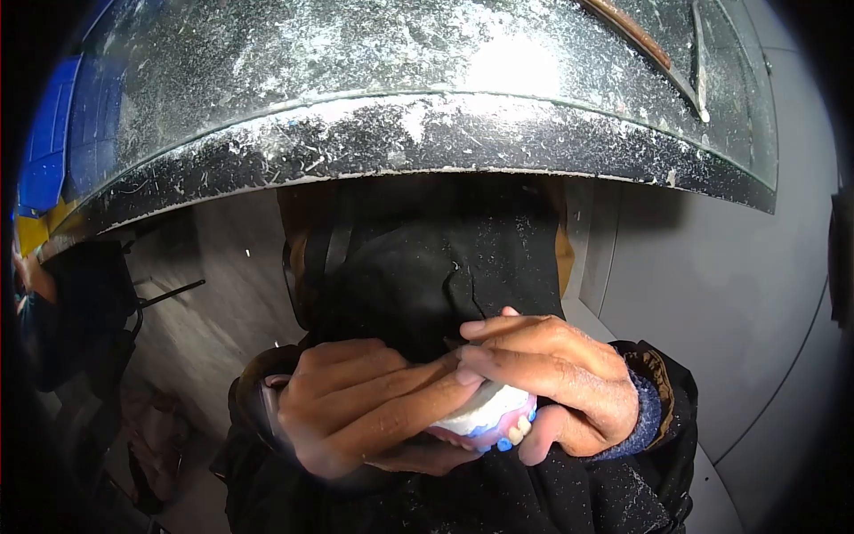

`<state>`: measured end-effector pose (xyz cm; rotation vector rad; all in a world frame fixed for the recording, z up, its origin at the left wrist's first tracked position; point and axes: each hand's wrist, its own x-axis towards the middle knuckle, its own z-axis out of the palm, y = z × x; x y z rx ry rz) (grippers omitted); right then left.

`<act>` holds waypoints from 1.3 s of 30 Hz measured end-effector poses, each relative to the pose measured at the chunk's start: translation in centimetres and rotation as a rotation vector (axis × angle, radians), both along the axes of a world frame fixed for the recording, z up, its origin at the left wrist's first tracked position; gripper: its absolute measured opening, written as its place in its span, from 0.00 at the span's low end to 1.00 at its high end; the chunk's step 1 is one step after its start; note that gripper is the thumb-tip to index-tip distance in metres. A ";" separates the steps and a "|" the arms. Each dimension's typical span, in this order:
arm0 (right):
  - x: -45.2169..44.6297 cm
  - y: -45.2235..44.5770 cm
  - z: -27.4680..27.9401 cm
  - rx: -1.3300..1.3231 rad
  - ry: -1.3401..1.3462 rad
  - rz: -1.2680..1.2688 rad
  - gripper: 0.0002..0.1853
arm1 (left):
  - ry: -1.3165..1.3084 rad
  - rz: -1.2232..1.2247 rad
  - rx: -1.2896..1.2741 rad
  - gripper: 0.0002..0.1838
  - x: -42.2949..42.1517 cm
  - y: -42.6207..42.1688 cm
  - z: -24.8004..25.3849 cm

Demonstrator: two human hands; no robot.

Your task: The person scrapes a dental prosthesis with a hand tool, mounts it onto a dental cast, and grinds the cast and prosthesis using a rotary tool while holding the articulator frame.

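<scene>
A dental model (485,411) is held low over my lap, its white plaster base facing up. Pink wax or gum material runs along its lower rim, with cream-coloured teeth (518,431) and blue patches beside them. My left hand (378,405) wraps round the model from the left, fingers across the plaster. From the right, my right hand (560,374) grips it, with fingers over the top and the thumb near the teeth. The fingertips of both hands meet above the base and hide much of it.
A glass-topped workbench (400,133) strewn with white dust and shavings spans the area ahead. On its right lie a wooden-handled tool (636,36) and a thin metal tool (700,62). A blue object (44,133) stands at the far left, and part of another person (36,285) shows below it.
</scene>
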<state>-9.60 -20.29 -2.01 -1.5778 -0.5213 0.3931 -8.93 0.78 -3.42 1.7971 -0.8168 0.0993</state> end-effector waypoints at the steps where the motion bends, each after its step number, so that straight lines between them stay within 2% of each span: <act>1: -0.2 0.1 0.1 0.001 0.019 -0.012 0.32 | -0.033 0.026 0.024 0.21 -0.2 -0.1 0.1; 9: -0.6 0.9 0.3 0.032 0.060 -0.143 0.26 | -0.294 0.202 0.095 0.19 -1.3 -1.0 -0.3; 12: -0.8 1.0 0.0 0.060 0.049 -0.154 0.25 | -0.210 0.152 0.097 0.18 -1.4 -0.7 0.0; 15: -0.7 0.7 -0.9 0.112 0.062 -0.133 0.25 | -0.194 0.069 0.119 0.23 -0.8 -0.4 -0.2; 18: -1.1 0.1 -2.1 0.212 0.144 -0.100 0.27 | -0.072 0.047 0.101 0.23 -0.6 -0.8 -0.1; 20: -1.0 0.0 -2.8 0.299 0.101 -0.079 0.27 | -0.063 0.090 0.102 0.19 -0.8 -1.1 -0.3; 23: -0.8 -0.3 -2.8 0.266 0.103 -0.033 0.29 | -0.077 0.095 0.147 0.17 -1.0 -1.1 0.2; 27: -1.1 0.3 -3.3 0.241 -0.061 -0.084 0.32 | -0.121 0.108 0.173 0.16 -1.1 -1.4 0.5; 30: -1.1 0.4 -3.0 0.218 -0.059 -0.076 0.32 | -0.100 0.157 0.133 0.16 -1.6 -1.7 0.5; 33: -1.1 0.4 -2.5 0.193 -0.054 -0.113 0.30 | -0.115 0.127 0.224 0.23 -1.6 -1.5 1.4; 39: -1.3 0.9 -1.6 0.107 -0.099 -0.199 0.26 | -0.358 0.032 0.341 0.17 -1.5 -1.6 1.1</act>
